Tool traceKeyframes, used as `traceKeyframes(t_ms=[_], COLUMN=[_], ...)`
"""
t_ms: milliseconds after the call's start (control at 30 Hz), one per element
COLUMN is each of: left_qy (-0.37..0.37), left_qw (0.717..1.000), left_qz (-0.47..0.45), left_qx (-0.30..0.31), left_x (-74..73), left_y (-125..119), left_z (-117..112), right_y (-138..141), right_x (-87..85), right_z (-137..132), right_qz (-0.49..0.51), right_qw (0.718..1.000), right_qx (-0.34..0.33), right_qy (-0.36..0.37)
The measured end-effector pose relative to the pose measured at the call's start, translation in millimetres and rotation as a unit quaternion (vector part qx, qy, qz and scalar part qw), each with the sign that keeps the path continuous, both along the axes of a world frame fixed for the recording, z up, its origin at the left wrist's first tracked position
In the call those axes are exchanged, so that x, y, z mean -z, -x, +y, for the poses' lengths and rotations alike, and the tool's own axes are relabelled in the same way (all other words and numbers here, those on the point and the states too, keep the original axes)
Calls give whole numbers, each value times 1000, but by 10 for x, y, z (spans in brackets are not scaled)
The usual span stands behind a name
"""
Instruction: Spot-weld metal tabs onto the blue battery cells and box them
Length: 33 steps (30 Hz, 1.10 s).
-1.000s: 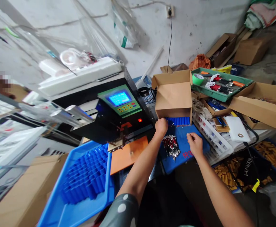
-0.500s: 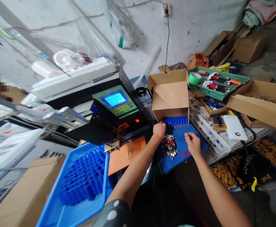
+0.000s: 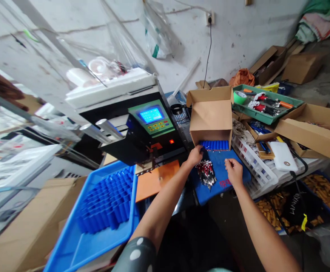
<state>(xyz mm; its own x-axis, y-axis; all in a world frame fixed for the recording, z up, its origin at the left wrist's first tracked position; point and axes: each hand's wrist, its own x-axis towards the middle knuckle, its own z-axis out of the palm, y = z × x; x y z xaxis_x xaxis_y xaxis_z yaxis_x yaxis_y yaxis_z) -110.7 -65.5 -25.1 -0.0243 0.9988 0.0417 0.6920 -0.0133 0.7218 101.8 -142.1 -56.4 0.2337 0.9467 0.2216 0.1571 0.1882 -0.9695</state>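
Note:
My left hand [image 3: 195, 155] reaches to the left end of a row of blue cylinders [image 3: 214, 145] lying at the mouth of a tipped cardboard box [image 3: 211, 115]; its fingers are curled and touch the end cylinder. My right hand [image 3: 233, 170] rests with bent fingers on a blue mat [image 3: 221, 176], pinching something too small to make out. A bundle of red and black wires with metal tabs [image 3: 205, 172] lies on the mat between both hands.
A black machine with a green panel and lit blue screen [image 3: 153, 117] stands left of the box. A blue tray [image 3: 77, 245] holds several blue cylinders. An orange board [image 3: 156, 179], white crate [image 3: 252, 162], green tray [image 3: 267, 113] and cardboard boxes surround the spot.
My left hand moved a little right to the end of the blue cylinder row. My right hand stayed on the mat. The camera view swung slightly.

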Motion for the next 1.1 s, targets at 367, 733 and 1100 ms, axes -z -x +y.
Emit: traceKeyframes(t_ms=[367, 733, 1100], left_qy=[-51, -246, -267], left_qw=[978, 943, 921], left_qz=[-204, -88, -83], left_qx=[12, -205, -273], left_x=[-447, -515, -226], left_y=[141, 1298, 1658], left_z=[-539, -2647, -2941], right_y=[-8, 176, 988], right_x=[35, -178, -621], right_z=[71, 85, -28], right_qz=[-35, -139, -451], right_qw=[999, 990, 888], right_qx=[6, -28, -90], right_qy=[6, -19, 7])
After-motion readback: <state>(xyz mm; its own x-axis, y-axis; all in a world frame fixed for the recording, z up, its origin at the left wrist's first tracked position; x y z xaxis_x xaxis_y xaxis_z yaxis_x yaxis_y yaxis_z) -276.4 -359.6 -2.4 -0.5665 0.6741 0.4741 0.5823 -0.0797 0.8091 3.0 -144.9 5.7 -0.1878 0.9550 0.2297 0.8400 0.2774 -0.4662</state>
